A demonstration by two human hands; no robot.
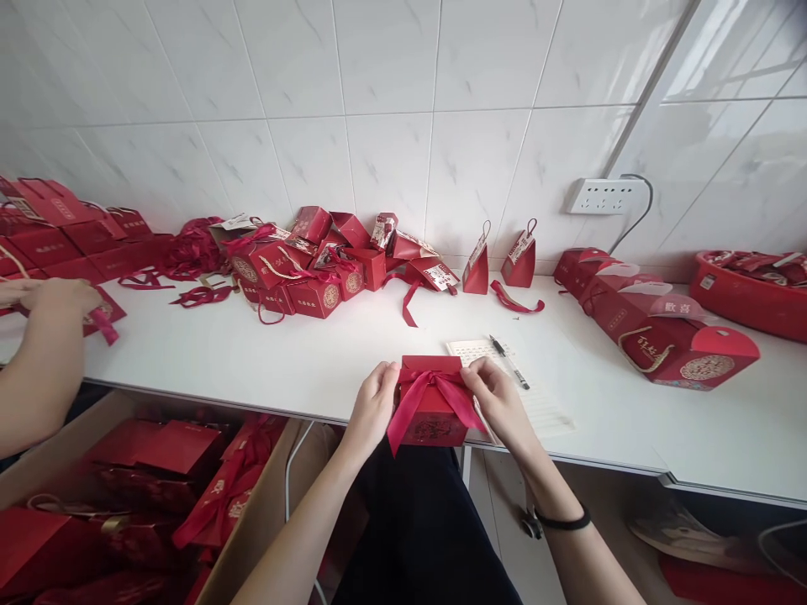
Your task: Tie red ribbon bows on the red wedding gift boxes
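Note:
Between my two hands is a small red gift box (432, 428) at the table's front edge. A crimson ribbon (413, 403) crosses its upper front, tied in the middle with two tails hanging down. My left hand (377, 402) grips the box's left side, thumb up by the ribbon. On the opposite side my right hand (495, 395) pinches the upper right corner, where the ribbon passes. Whether its fingers hold ribbon, box or both I cannot tell. Just behind my right hand lie a sheet of written paper (535, 403) and a black pen (509, 361).
At the left edge a co-worker's hands (60, 302) hold a red box with ribbon. Red boxes (271, 260) and ribbons pile up along the wall. More boxes (687, 336) and a red basin (750, 294) stand right. A carton (271, 496) of red boxes sits below the table, left.

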